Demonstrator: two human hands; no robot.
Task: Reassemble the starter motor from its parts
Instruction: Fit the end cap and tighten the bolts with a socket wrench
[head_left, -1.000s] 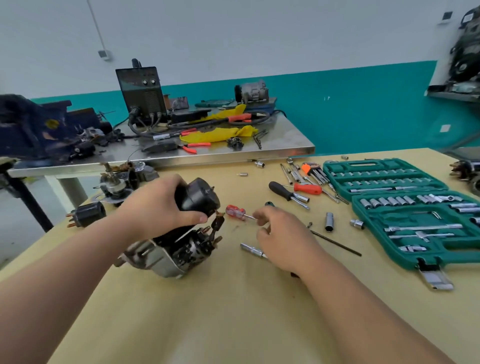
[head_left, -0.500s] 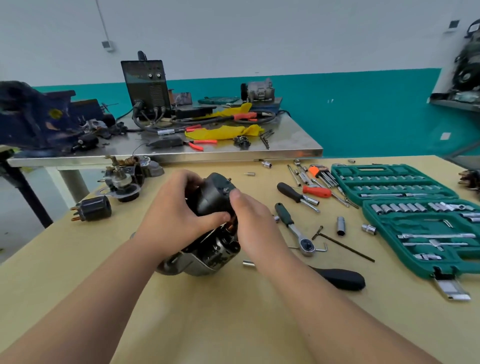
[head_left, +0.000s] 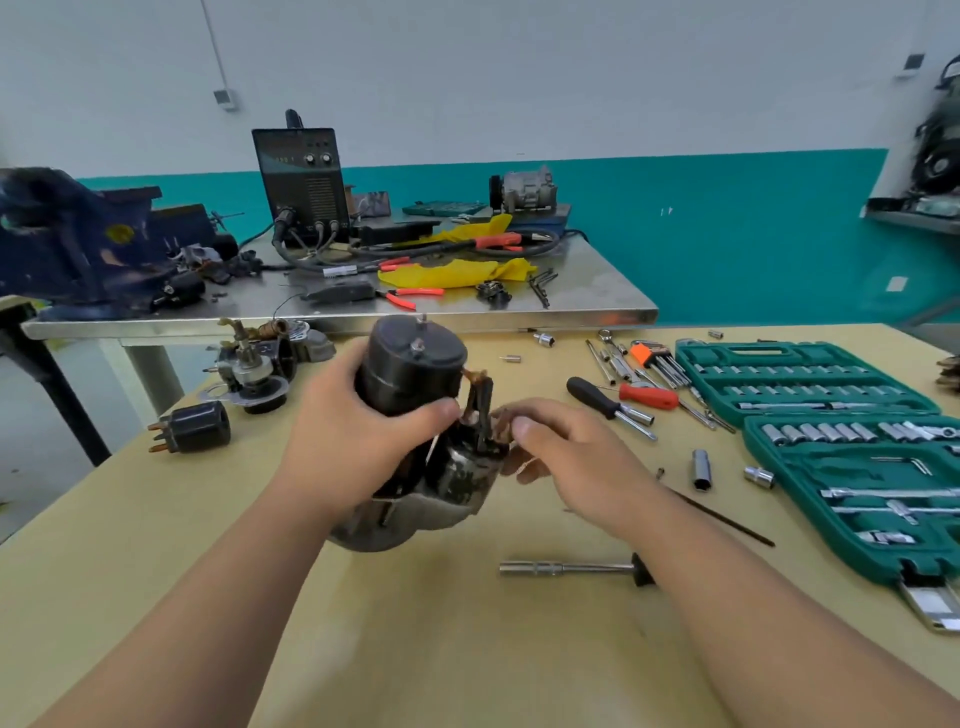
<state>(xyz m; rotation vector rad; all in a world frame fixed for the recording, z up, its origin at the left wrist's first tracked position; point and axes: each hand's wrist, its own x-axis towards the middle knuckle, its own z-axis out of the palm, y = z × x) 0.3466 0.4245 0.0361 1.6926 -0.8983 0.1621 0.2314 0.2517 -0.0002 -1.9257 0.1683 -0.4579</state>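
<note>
I hold the starter motor (head_left: 415, 374) upright on the wooden table (head_left: 467, 649), its black cylindrical body on top and its grey metal housing (head_left: 415, 514) below. My left hand (head_left: 353, 436) grips the black body, thumb across its front. My right hand (head_left: 566, 457) is at the motor's right side, its fingertips pinching a small brown terminal piece (head_left: 501, 422) beside a black bracket (head_left: 482, 410). A black solenoid cap (head_left: 200, 427) with copper pins lies to the left. Another dismantled assembly (head_left: 254, 366) sits behind it.
An open green socket set (head_left: 852, 441) fills the right side. Screwdrivers (head_left: 613, 402), hex keys (head_left: 652, 358), loose sockets (head_left: 701, 467) and a thin rod (head_left: 727, 519) lie between it and my right hand. A nut driver (head_left: 571, 569) lies in front. Behind stands a steel table (head_left: 597, 306) with a welder (head_left: 301, 182).
The motor has been tipped up from leaning to standing upright. My right hand left the table, came to the motor and now pinches the terminal piece at its right side.
</note>
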